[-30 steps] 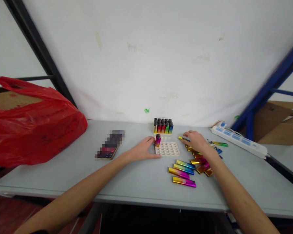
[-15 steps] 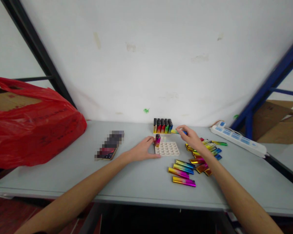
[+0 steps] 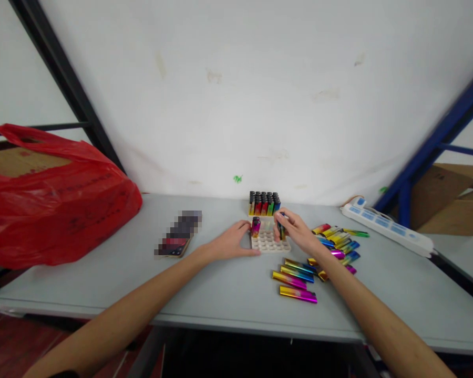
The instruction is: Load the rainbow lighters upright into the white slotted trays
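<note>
My left hand (image 3: pixel 235 242) spans the left side of a white tray (image 3: pixel 263 245) with rows of holes, thumb at its front corner and fingers at its left edge, steadying it. One pink-and-gold lighter (image 3: pixel 256 228) stands upright in the tray's back left part. In my right hand (image 3: pixel 294 229) a lighter (image 3: pixel 281 230) with a dark upper end is pinched upright over the tray's right side; whether its lower end sits in a hole I cannot tell. Directly behind is a block of upright lighters with black tops (image 3: pixel 264 205).
Several shiny lighters (image 3: pixel 297 294) lie at front right, beside a loose pile (image 3: pixel 341 240). A white power strip (image 3: pixel 388 228) is at far right. On the left are a phone (image 3: pixel 179 233), partly pixelated, and a red plastic bag (image 3: pixel 63 210). A white wall (image 3: pixel 260 105) rises behind.
My right hand has moved left and down from beside the lighter block to the tray, turning its lighter from lying level to upright. My left hand has stayed at the tray.
</note>
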`<action>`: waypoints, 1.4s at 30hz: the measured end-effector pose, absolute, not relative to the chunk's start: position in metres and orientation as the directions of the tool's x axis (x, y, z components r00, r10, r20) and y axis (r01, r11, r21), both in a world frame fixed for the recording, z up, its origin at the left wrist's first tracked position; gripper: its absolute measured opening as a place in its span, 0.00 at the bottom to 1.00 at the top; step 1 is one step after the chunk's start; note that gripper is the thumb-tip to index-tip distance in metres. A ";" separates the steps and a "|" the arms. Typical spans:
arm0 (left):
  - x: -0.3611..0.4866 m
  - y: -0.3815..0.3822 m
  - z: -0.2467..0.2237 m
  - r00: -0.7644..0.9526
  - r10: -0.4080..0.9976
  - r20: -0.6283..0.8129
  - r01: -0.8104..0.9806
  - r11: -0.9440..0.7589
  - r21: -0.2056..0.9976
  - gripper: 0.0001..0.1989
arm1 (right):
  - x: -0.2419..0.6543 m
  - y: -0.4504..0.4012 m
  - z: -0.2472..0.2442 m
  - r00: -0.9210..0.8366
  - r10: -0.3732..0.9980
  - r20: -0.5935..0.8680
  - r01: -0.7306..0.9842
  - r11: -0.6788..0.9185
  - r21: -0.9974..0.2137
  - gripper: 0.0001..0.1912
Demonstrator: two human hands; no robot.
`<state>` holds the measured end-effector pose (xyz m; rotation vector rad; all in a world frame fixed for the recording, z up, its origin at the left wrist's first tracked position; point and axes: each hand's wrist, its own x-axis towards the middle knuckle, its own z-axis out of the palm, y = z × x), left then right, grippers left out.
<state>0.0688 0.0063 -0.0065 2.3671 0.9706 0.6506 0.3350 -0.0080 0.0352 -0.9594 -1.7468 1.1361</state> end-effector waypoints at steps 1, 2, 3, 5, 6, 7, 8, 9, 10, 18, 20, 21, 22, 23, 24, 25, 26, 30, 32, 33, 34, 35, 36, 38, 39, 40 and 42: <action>0.069 0.006 -0.006 0.632 0.737 0.238 0.499 -0.622 0.603 0.42 | 0.334 -0.009 0.036 -0.370 0.904 0.215 0.163 0.291 -0.943 0.32; 0.069 0.006 -0.006 0.632 0.738 0.238 0.499 -0.622 0.604 0.42 | 0.333 -0.010 0.036 -0.354 0.909 0.219 0.188 0.298 -0.936 0.32; 0.069 0.006 -0.006 0.630 0.739 0.241 0.498 -0.622 0.604 0.41 | 0.331 -0.010 0.037 -0.325 0.915 0.239 0.225 0.321 -0.920 0.33; 0.069 0.005 -0.005 0.628 0.739 0.243 0.498 -0.622 0.604 0.41 | 0.329 -0.011 0.038 -0.249 0.917 0.313 0.316 0.382 -0.868 0.34; 0.069 0.005 -0.004 0.628 0.740 0.242 0.500 -0.622 0.603 0.41 | 0.328 -0.011 0.038 -0.210 0.911 0.355 0.358 0.409 -0.839 0.34; 0.069 0.004 -0.003 0.629 0.740 0.240 0.501 -0.621 0.602 0.42 | 0.327 -0.012 0.039 -0.175 0.905 0.388 0.395 0.426 -0.814 0.34; 0.069 0.004 -0.003 0.629 0.740 0.238 0.503 -0.621 0.601 0.42 | 0.326 -0.012 0.039 -0.143 0.900 0.411 0.425 0.431 -0.796 0.33; 0.068 0.004 -0.002 0.628 0.741 0.238 0.504 -0.621 0.600 0.42 | 0.325 -0.013 0.039 -0.119 0.897 0.425 0.452 0.430 -0.782 0.33; 0.068 0.004 -0.002 0.628 0.741 0.239 0.505 -0.621 0.599 0.42 | 0.325 -0.014 0.038 -0.105 0.896 0.431 0.475 0.426 -0.770 0.32; 0.069 0.004 -0.002 0.631 0.736 0.245 0.492 -0.624 0.606 0.42 | 0.323 -0.016 0.035 -0.077 0.890 0.449 0.540 0.416 -0.732 0.25; 0.069 0.004 -0.001 0.634 0.733 0.247 0.490 -0.628 0.605 0.43 | 0.323 -0.016 0.037 -0.081 0.881 0.466 0.550 0.429 -0.717 0.26; 0.069 0.004 -0.001 0.636 0.731 0.247 0.489 -0.630 0.604 0.43 | 0.323 -0.016 0.037 -0.097 0.878 0.469 0.549 0.440 -0.711 0.25; 0.069 0.004 -0.001 0.638 0.730 0.246 0.490 -0.630 0.603 0.43 | 0.324 -0.017 0.038 -0.127 0.876 0.465 0.544 0.454 -0.706 0.25; 0.069 0.004 -0.002 0.638 0.730 0.243 0.492 -0.630 0.601 0.43 | 0.324 -0.017 0.039 -0.170 0.872 0.458 0.538 0.472 -0.699 0.24; 0.069 0.004 -0.002 0.639 0.731 0.240 0.494 -0.629 0.600 0.43 | 0.324 -0.018 0.039 -0.222 0.862 0.456 0.533 0.498 -0.684 0.24; 0.069 0.004 -0.002 0.639 0.732 0.238 0.497 -0.628 0.599 0.43 | 0.324 -0.018 0.039 -0.274 0.843 0.463 0.533 0.534 -0.657 0.24; 0.069 0.004 -0.002 0.638 0.732 0.237 0.498 -0.628 0.598 0.43 | 0.324 -0.018 0.038 -0.323 0.816 0.480 0.539 0.575 -0.615 0.25; 0.068 0.004 -0.003 0.639 0.730 0.243 0.496 -0.632 0.596 0.43 | 0.322 -0.016 0.031 -0.431 0.738 0.519 0.594 0.665 -0.452 0.29; 0.068 0.005 -0.003 0.643 0.727 0.241 0.494 -0.634 0.595 0.43 | 0.320 -0.015 0.027 -0.425 0.767 0.480 0.620 0.633 -0.463 0.29; 0.068 0.005 -0.004 0.645 0.726 0.239 0.494 -0.634 0.595 0.43 | 0.319 -0.015 0.025 -0.415 0.785 0.460 0.626 0.614 -0.481 0.29; 0.068 0.005 -0.004 0.647 0.725 0.237 0.493 -0.634 0.596 0.44 | 0.319 -0.014 0.023 -0.408 0.797 0.444 0.627 0.599 -0.499 0.28; 0.068 0.006 -0.005 0.647 0.725 0.236 0.493 -0.634 0.596 0.44 | 0.318 -0.014 0.022 -0.409 0.804 0.431 0.623 0.591 -0.511 0.26; 0.068 0.006 -0.005 0.646 0.726 0.236 0.495 -0.633 0.595 0.44 | 0.318 -0.013 0.021 -0.419 0.805 0.420 0.620 0.592 -0.515 0.25; 0.068 0.007 -0.006 0.640 0.730 0.240 0.498 -0.632 0.594 0.43 | 0.317 -0.012 0.020 -0.471 0.792 0.389 0.621 0.611 -0.491 0.21; 0.068 0.007 -0.007 0.640 0.730 0.241 0.497 -0.632 0.594 0.43 | 0.317 -0.012 0.020 -0.504 0.779 0.373 0.625 0.627 -0.465 0.19; 0.068 0.007 -0.007 0.640 0.729 0.243 0.496 -0.633 0.594 0.42 | 0.317 -0.011 0.020 -0.536 0.763 0.360 0.632 0.646 -0.429 0.17; 0.068 0.007 -0.008 0.643 0.724 0.250 0.488 -0.639 0.595 0.41 | 0.317 -0.011 0.022 -0.583 0.738 0.340 0.653 0.675 -0.344 0.14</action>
